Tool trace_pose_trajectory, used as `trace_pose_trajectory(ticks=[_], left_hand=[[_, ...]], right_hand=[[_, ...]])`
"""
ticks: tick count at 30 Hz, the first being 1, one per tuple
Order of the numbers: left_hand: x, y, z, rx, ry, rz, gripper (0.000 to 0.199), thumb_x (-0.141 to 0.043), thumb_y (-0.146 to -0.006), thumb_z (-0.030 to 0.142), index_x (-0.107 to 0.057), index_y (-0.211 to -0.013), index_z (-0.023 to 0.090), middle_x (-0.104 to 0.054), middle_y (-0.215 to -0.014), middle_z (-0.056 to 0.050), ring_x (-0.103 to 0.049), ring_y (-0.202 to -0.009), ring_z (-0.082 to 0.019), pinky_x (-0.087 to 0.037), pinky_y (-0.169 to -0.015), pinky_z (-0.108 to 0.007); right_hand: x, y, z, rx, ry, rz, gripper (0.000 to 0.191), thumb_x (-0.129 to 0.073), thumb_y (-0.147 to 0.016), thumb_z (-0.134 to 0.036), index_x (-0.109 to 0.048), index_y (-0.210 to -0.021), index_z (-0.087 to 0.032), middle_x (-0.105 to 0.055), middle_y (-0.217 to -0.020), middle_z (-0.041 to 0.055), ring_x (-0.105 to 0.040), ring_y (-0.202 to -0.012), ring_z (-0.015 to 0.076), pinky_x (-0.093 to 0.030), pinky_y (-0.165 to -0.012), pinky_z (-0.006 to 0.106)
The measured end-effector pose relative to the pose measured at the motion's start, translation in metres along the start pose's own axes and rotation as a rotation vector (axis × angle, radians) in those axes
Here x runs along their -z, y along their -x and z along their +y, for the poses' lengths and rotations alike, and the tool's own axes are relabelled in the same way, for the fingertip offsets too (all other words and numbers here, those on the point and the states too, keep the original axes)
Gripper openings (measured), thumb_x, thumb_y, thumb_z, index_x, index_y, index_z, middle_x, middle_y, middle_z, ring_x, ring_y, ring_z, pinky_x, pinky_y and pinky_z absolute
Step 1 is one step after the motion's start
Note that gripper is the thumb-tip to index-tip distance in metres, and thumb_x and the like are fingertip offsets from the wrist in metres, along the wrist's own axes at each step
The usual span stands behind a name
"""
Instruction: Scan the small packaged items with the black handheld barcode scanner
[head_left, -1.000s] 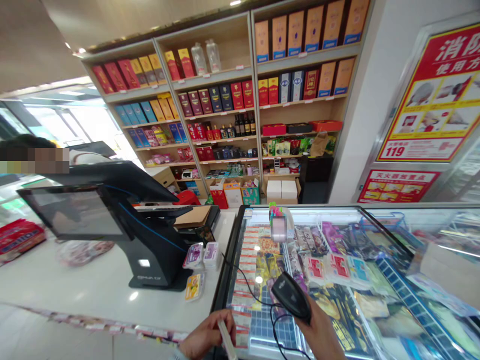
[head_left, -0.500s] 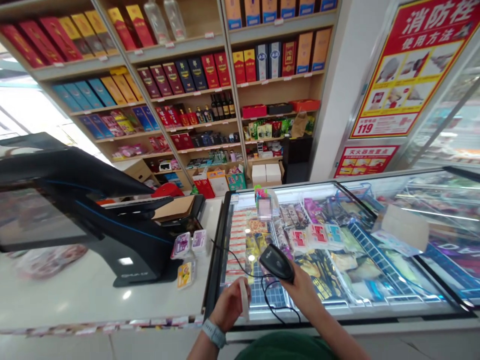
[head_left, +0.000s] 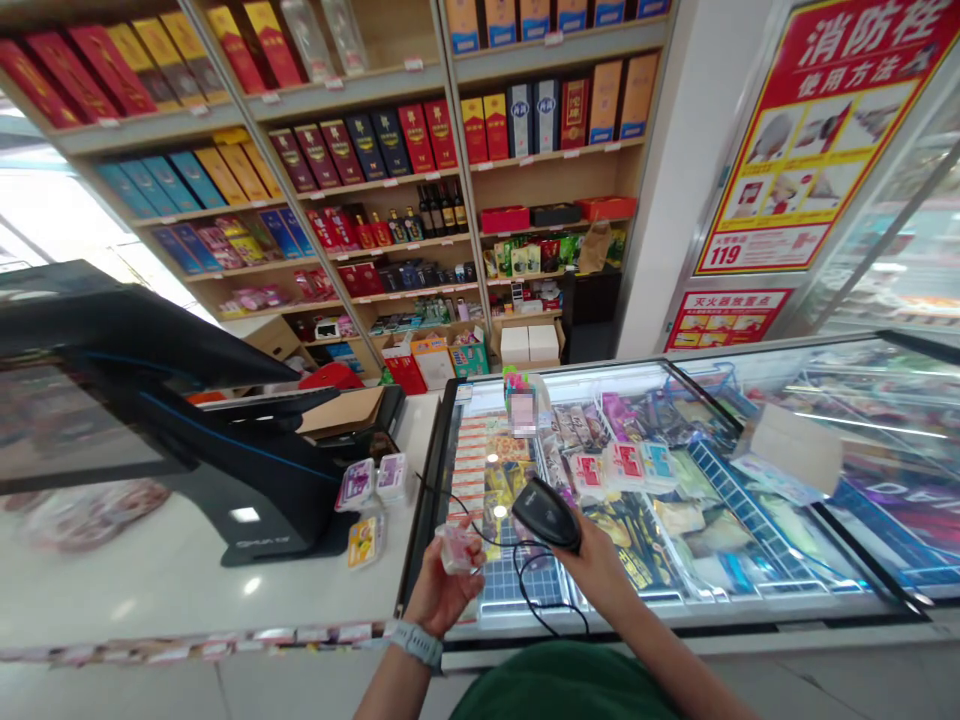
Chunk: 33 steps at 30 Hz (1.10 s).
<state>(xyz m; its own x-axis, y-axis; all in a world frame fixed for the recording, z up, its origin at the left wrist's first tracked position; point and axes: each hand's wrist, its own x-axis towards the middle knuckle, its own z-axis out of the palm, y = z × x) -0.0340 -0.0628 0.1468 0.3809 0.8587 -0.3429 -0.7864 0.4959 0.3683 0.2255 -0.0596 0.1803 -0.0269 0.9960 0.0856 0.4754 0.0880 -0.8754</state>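
Observation:
My right hand (head_left: 590,553) is closed around a black barcode scanner (head_left: 546,514), whose head points up and to the left over the freezer's glass top. Its black cable (head_left: 525,585) loops down between my hands. Left of it, my left hand (head_left: 442,590) grips a small clear plastic pack (head_left: 457,549) with pinkish contents, its face turned upward. Three packs with red and blue labels, among them a red-labelled pack (head_left: 624,461), lie on the glass ahead of my right hand. On the counter sit purple-labelled packs (head_left: 356,485) and a yellow-labelled pack (head_left: 364,542).
A black checkout terminal (head_left: 300,500) stands on the white counter (head_left: 225,610) at left. The glass-topped freezer (head_left: 750,612) stretches right, with an open cardboard box (head_left: 795,450) on it. Shelves of boxed bottles (head_left: 360,150) line the back wall.
My left hand has turned the pack from edge-on to face-up and moved it slightly left and up. The scanner stays in my right hand, nearly unmoved.

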Motion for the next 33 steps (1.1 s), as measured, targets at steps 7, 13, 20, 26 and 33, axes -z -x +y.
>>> trace_pose_trajectory(ticks=[7,13,20,26,33], left_hand=[[-0.013,0.0,0.009,-0.02,0.107,0.068,0.051,-0.054,-0.086,0.046,-0.059,-0.124,0.012,-0.057,-0.129,-0.023,-0.051,-0.126,-0.036,-0.055,-0.074,-0.035],[-0.004,-0.008,0.018,0.006,0.012,0.021,0.05,-0.048,-0.092,0.041,-0.055,-0.13,0.01,-0.06,-0.129,-0.021,-0.052,-0.126,-0.035,-0.051,-0.094,-0.049],[0.004,-0.034,0.018,-0.071,-0.1,0.31,0.027,-0.048,-0.096,0.025,-0.059,-0.116,0.01,-0.074,-0.094,-0.013,-0.072,-0.078,-0.019,-0.06,-0.07,-0.03],[-0.014,-0.041,0.026,-0.126,-0.121,0.467,0.021,-0.048,-0.096,0.019,-0.058,-0.111,0.01,-0.073,-0.089,-0.011,-0.071,-0.071,-0.016,-0.059,-0.058,-0.023],[-0.025,-0.038,0.042,-0.234,-0.208,0.518,0.008,-0.061,-0.088,0.015,-0.064,-0.094,0.011,-0.071,-0.078,-0.007,-0.066,-0.06,-0.011,-0.055,-0.054,-0.018]], right_hand=[[0.002,-0.005,-0.001,0.008,-0.022,-0.001,0.038,-0.06,-0.074,-0.022,-0.062,-0.112,-0.02,-0.073,-0.102,0.0071,-0.067,-0.096,0.0283,-0.05,-0.083,0.039],[0.004,-0.008,-0.002,-0.007,-0.048,0.01,0.039,-0.059,-0.073,-0.021,-0.062,-0.112,-0.02,-0.073,-0.103,0.0073,-0.067,-0.098,0.0273,-0.05,-0.084,0.038],[0.015,-0.016,-0.002,0.004,0.04,0.074,0.04,-0.058,-0.073,-0.022,-0.06,-0.113,-0.019,-0.072,-0.1,0.0086,-0.066,-0.097,0.0278,-0.05,-0.083,0.038],[0.039,-0.038,-0.019,0.183,0.115,0.162,0.039,-0.057,-0.073,-0.018,-0.057,-0.112,-0.019,-0.068,-0.1,0.0071,-0.064,-0.094,0.0244,-0.049,-0.081,0.034],[0.022,-0.037,-0.031,0.178,0.199,0.137,0.026,-0.058,-0.072,-0.019,-0.056,-0.098,-0.019,-0.066,-0.091,0.006,-0.063,-0.085,0.0224,-0.046,-0.074,0.031]])
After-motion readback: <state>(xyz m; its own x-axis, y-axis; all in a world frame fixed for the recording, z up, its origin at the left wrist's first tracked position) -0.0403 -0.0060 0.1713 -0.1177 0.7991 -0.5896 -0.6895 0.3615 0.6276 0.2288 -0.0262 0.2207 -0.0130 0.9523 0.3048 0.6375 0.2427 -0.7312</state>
